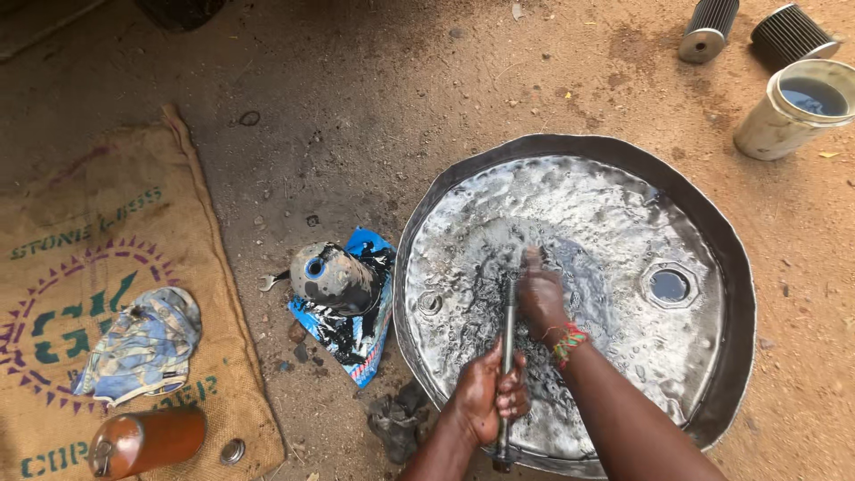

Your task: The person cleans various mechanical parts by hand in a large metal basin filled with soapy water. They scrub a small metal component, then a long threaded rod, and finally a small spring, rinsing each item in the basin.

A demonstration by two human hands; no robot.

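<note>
A wide, dented round metal pan [712, 232] lies on the dirt, holding a shallow film of dark oily liquid. My left hand [485, 392] grips a long metal rod [508, 338] near its lower end, at the pan's near rim. Farther up the rod, my right hand [540, 298], wet and oily, is closed around its upper part over the liquid. A beaded bracelet [568, 343] sits on my right wrist.
A greasy metal part [331, 276] rests on a blue plastic wrapper [365, 334] left of the pan. A burlap sack [80, 267] carries a crumpled rag [142, 343] and an orange canister [147, 441]. At the far right stand a cup of dark liquid [793, 107] and two cylindrical filters [708, 27].
</note>
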